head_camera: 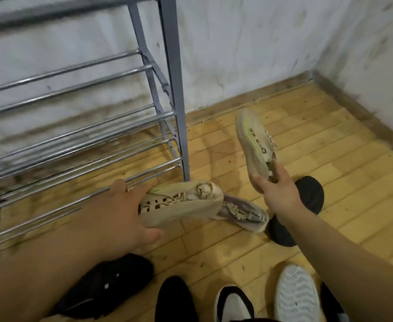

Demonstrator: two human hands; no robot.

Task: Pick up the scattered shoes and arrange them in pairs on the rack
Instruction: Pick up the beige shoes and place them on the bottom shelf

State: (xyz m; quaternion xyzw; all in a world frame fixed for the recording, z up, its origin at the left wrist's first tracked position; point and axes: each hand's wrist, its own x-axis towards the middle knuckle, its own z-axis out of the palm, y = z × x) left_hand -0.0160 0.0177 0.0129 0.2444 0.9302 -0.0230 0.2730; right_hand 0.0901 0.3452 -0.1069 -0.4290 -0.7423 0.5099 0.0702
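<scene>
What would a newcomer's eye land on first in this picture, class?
Two beige sneakers, one in each hand: the left hand grips one low beside the rack, and the right hand lifts the other above the wooden floor. More shoes lie scattered below.

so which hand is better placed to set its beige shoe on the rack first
Left. The left hand holds its beige sneaker right at the front bars of the rack. The right hand holds the matching sneaker over the floor, beyond the rack's corner post.
</scene>
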